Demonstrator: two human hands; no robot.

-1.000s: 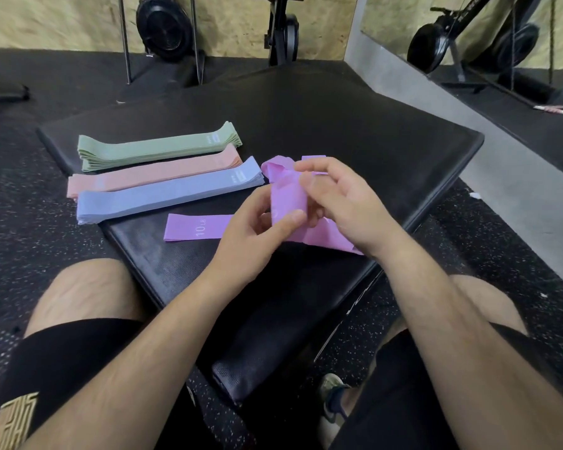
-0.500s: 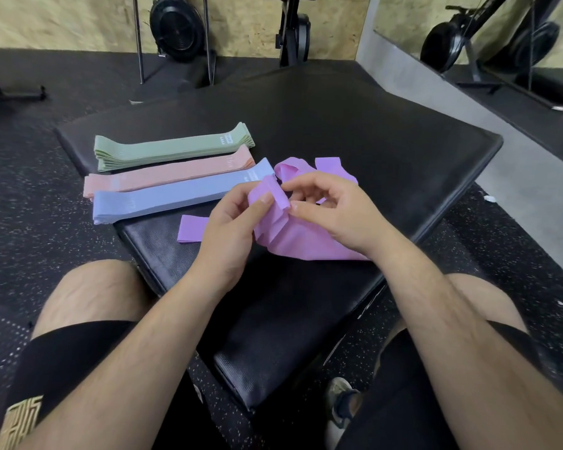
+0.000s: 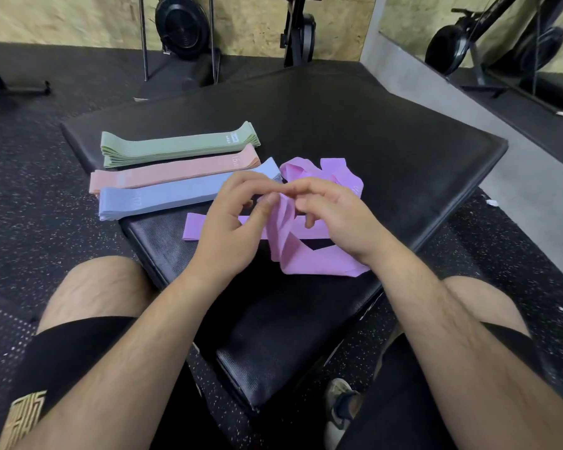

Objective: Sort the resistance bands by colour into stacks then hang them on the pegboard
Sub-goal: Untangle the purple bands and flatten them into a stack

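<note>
Three sorted stacks lie side by side on the black mat [image 3: 387, 131]: green bands [image 3: 176, 147] farthest, pink bands [image 3: 173, 173] in the middle, blue bands [image 3: 166, 198] nearest. A loose tangle of purple bands [image 3: 309, 258] lies to their right, with one flat purple band [image 3: 194, 227] sticking out at the left. My left hand [image 3: 231, 222] and my right hand [image 3: 335, 212] meet over the tangle. Each pinches the same raised purple band between thumb and fingers. The pegboard is not in view.
I sit with my knees at the mat's near corner. Speckled rubber floor [image 3: 30, 196] surrounds the mat. Weight plates on a rack [image 3: 179, 24] and a machine stand at the back wall. A mirror [image 3: 501, 43] lines the right side.
Both hands shifted slightly away along the purple tangle and closer together, fingertips now nearly touching on the raised band. More of the flat purple band at the left shows than half a second ago.
</note>
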